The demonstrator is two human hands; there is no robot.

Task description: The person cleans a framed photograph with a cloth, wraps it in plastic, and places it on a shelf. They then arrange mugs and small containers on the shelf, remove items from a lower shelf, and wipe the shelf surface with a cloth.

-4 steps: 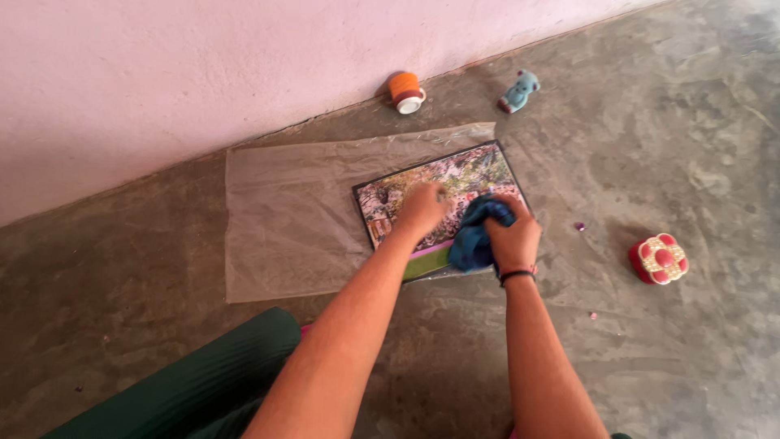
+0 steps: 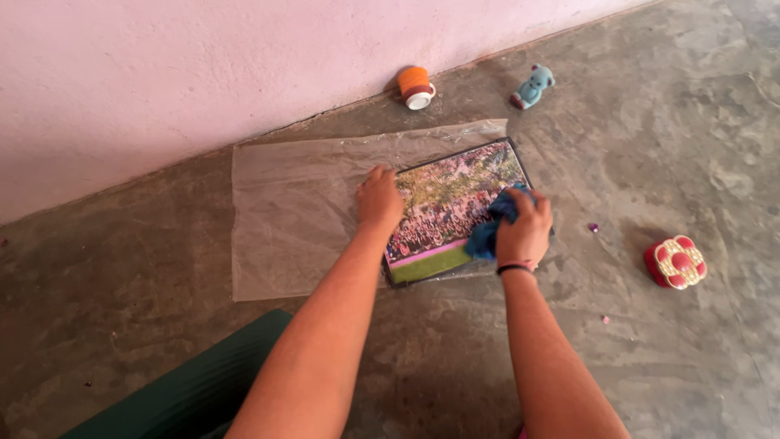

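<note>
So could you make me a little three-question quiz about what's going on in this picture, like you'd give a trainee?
1. True or false: the right hand presses a blue cloth on the framed picture.
2. Where does the left hand rest?
A. on the picture's left edge
B. on the orange mug
C. on the red box
3. Fill in: the picture lies on a clear ___ sheet spread on the floor.

Key
1. True.
2. A. The mug and the blue toy bear stand apart near the wall; the box sits off to the right.
3. Plastic.
</note>
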